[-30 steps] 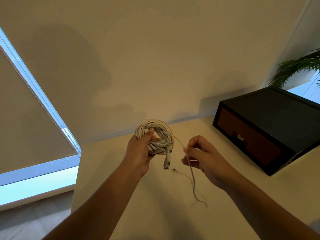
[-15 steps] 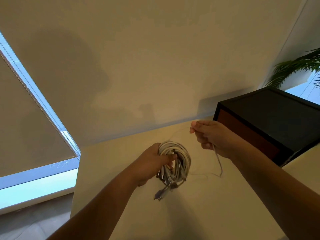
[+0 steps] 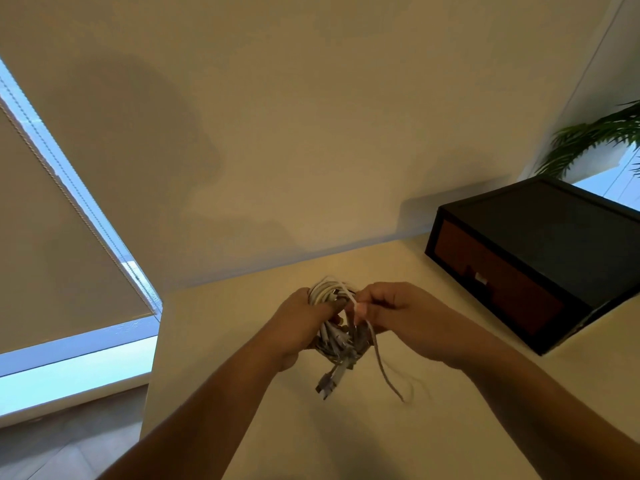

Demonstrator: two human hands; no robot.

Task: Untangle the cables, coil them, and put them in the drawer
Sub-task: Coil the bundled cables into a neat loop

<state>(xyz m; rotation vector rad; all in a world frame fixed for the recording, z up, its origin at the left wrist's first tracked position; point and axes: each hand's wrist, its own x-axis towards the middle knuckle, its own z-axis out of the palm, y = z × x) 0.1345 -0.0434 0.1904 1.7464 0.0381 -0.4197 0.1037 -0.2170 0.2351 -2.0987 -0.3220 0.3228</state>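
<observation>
1. The tabletop (image 3: 214,327) is a plain, pale cream surface with a smooth matt finish.
2. Its far edge runs along the wall, and its left edge drops away beside the window.
3. A black box (image 3: 540,237) sits on the far right part of the tabletop, near the far edge and turned at an angle to it.
4. The box has one brown drawer (image 3: 502,289), pushed in flush, with a small handle notch in the middle of its front.

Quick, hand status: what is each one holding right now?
Left hand: grips the cable bundle.
Right hand: pinches a loose cable strand at the bundle.
</observation>
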